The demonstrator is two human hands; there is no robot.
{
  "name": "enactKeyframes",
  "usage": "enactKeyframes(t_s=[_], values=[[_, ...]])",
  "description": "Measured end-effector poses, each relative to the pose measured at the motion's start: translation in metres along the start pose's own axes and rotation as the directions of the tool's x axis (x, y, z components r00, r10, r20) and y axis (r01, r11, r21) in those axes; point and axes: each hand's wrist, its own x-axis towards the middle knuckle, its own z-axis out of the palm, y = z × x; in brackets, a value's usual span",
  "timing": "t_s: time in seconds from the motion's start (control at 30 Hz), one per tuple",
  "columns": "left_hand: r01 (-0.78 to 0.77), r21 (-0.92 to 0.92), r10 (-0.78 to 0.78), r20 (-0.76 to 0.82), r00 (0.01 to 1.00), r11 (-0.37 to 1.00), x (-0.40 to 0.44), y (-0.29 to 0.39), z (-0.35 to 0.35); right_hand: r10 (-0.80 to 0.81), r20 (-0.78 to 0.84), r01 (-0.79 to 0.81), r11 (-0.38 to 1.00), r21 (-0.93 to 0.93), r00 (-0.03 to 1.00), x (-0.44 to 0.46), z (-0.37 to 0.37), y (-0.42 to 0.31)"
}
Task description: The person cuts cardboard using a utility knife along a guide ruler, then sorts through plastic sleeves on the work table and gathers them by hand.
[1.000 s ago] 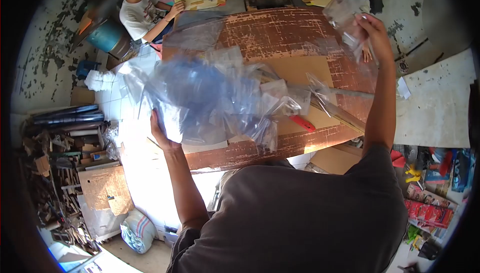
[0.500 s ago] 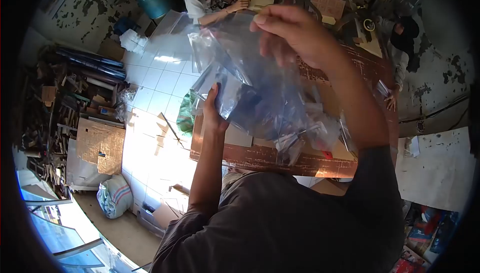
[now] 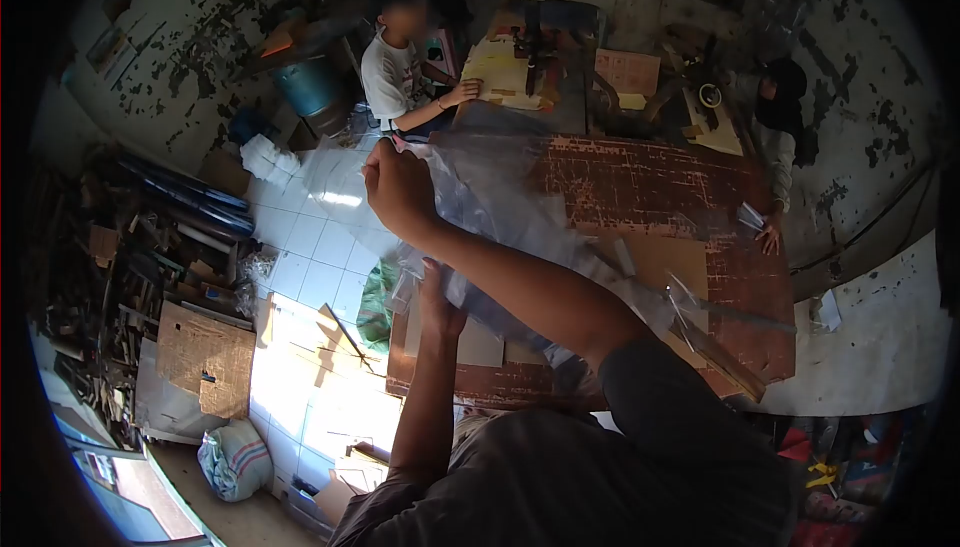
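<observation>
A large clear plastic bag [image 3: 490,187], with crumpled plastic in it, hangs over the left part of the brown worn table [image 3: 640,172]. My right hand [image 3: 400,185] is closed on the bag's upper left edge, my forearm crossing above the plastic. Below it my left hand [image 3: 440,297] grips the bag's lower left side; my right forearm is near it, and some of its fingers are hidden. A cardboard sheet [image 3: 682,257] lies on the table to the right, with a small piece of clear plastic [image 3: 683,295] at its edge.
One person [image 3: 400,82] sits beyond the table at the left; another person [image 3: 785,137] at the right rests a hand on the table edge. A wooden strip [image 3: 725,365] lies at the near right. Scrap material [image 3: 130,277] and a sack [image 3: 236,459] are at the left.
My right hand has moved left and down and closed on the bag's edge. The bag stretches out more. My left hand is slightly lower, and the view has shifted.
</observation>
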Motion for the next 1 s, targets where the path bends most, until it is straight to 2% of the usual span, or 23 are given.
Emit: enactKeyframes(t_s=[0.07, 0.1, 0.17, 0.2, 0.3, 0.37, 0.4, 0.43, 0.5, 0.53, 0.57, 0.63, 0.7, 0.73, 0.77, 0.8, 0.83, 0.87, 0.9, 0.97, 1.0], values=[[0.043, -0.021, -0.044, -0.038, 0.998, 0.999, -0.002, 0.003, -0.001, 0.002, -0.081, -0.005, 1.000, -0.027, 0.997, -0.001, 0.000, 0.008], [0.043, -0.054, -0.047, -0.070, 0.996, 0.998, 0.000, 0.006, 0.005, 0.044, -0.051, -0.046, 0.998, -0.047, 0.998, -0.001, -0.005, 0.008], [0.052, -0.013, -0.054, -0.266, 0.962, 0.999, -0.005, 0.010, 0.022, 0.029, -0.115, -0.039, 0.996, -0.086, 0.993, -0.002, -0.015, 0.014], [0.049, 0.002, -0.048, -0.154, 0.987, 0.999, -0.007, 0.012, 0.022, 0.044, -0.119, -0.058, 0.992, -0.115, 0.992, -0.002, -0.016, 0.018], [0.005, -0.084, -0.024, -0.226, 0.974, 0.996, -0.007, 0.006, 0.033, 0.063, -0.132, -0.087, 0.978, -0.187, 0.989, -0.002, -0.016, 0.029], [0.021, -0.051, -0.029, -0.145, 0.989, 0.998, 0.007, -0.006, 0.000, 0.080, -0.141, -0.106, 0.977, -0.183, 0.987, -0.007, -0.013, 0.031], [0.022, -0.020, -0.023, -0.072, 0.997, 1.000, 0.010, -0.006, -0.005, 0.133, -0.113, -0.143, 0.986, -0.086, 0.985, -0.008, -0.015, 0.031], [0.044, -0.015, -0.045, -0.064, 0.997, 0.999, 0.009, -0.009, -0.011, 0.177, -0.116, -0.172, 0.984, 0.049, 0.977, -0.009, -0.016, 0.031], [0.035, -0.087, -0.040, -0.053, 0.998, 0.996, 0.002, -0.002, 0.001, 0.190, -0.102, -0.173, 0.973, 0.153, 0.977, -0.004, -0.038, 0.020], [0.028, -0.078, -0.034, -0.081, 0.996, 0.997, 0.001, -0.001, -0.001, 0.129, -0.083, -0.110, 0.972, 0.207, 0.988, -0.006, -0.058, 0.015], [0.026, -0.090, -0.041, -0.163, 0.986, 0.996, 0.000, 0.001, 0.003, 0.141, -0.086, -0.121, 0.972, 0.199, 0.986, -0.008, -0.092, 0.007], [0.019, -0.116, -0.035, -0.142, 0.989, 0.993, 0.000, 0.003, -0.005, 0.115, 0.147, -0.170, 0.880, 0.444, 0.982, -0.019, -0.168, 0.000], [0.028, -0.127, -0.041, -0.102, 0.994, 0.992, -0.001, 0.007, -0.006, 0.138, 0.083, -0.158, 0.928, 0.337, 0.987, -0.046, -0.218, 0.037], [0.015, -0.123, -0.034, -0.157, 0.987, 0.992, -0.002, 0.008, -0.005, 0.255, 0.136, -0.286, 0.907, 0.309, 0.957, -0.062, -0.243, 0.069], [0.000, -0.119, -0.025, -0.212, 0.977, 0.993, -0.003, 0.008, -0.004, 0.375, 0.128, -0.394, 0.900, 0.187, 0.918, -0.084, -0.268, 0.105], [-0.018, -0.113, -0.007, -0.218, 0.976, 0.993, -0.004, 0.008, -0.003, 0.532, 0.111, -0.543, 0.823, 0.165, 0.839, -0.106, -0.297, 0.136], [-0.019, -0.112, -0.007, -0.222, 0.975, 0.993, -0.005, 0.008, -0.005, 0.539, 0.027, -0.533, 0.838, -0.116, 0.842, -0.139, -0.322, 0.187], [-0.019, -0.109, -0.005, -0.216, 0.976, 0.994, -0.005, 0.007, -0.007, 0.665, 0.002, -0.618, 0.696, -0.366, 0.747, -0.168, -0.349, 0.223], [-0.016, -0.104, -0.006, -0.210, 0.978, 0.994, -0.007, 0.007, -0.009, 0.748, -0.028, -0.633, 0.540, -0.554, 0.663, -0.195, -0.370, 0.255], [0.000, -0.091, -0.020, -0.217, 0.976, 0.996, -0.008, 0.006, -0.010, 0.760, -0.235, -0.531, 0.167, -0.831, 0.606, -0.231, -0.384, 0.274], [-0.016, -0.075, -0.003, -0.241, 0.971, 0.997, -0.006, 0.005, -0.012, 0.763, -0.234, -0.534, 0.166, -0.829, 0.602, -0.243, -0.387, 0.284]])
